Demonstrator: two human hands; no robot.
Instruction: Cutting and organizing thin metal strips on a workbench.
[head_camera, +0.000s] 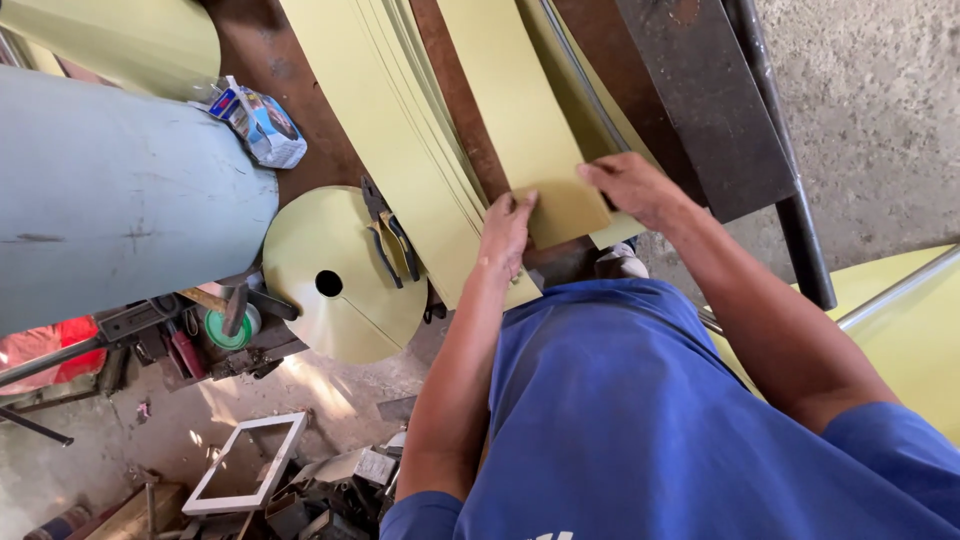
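- A big pale grey-blue cylinder (110, 190) fills the left of the view, lying on its side above a cluttered floor.
- A rusty brown metal bench (290, 90) runs up the middle, with a dark steel bar (700, 90) crossing it at upper right.
- A stack of long yellow-green sheet strips (400, 130) lies on the bench, fanned slightly at the edges.
- A separate yellow-green strip (520, 110) lies to the right of that stack, its near end between the two hands.
- A yellow-green disc (335, 330) with a round hole and a slit sits at the bench's near left corner, dark snips (385, 235) resting across its upper edge.
- A white rectangular frame (245, 465) lies on the floor among scrap.
- The left hand (507, 232) presses flat on the strip's near left corner, fingers extended, gripping nothing.
- The right hand (630, 187) rests on the strip's right edge, fingers curled loosely over it; whether it pinches the sheet cannot be told.
- A small blue and white packet (260, 122) lies near the cylinder's end.
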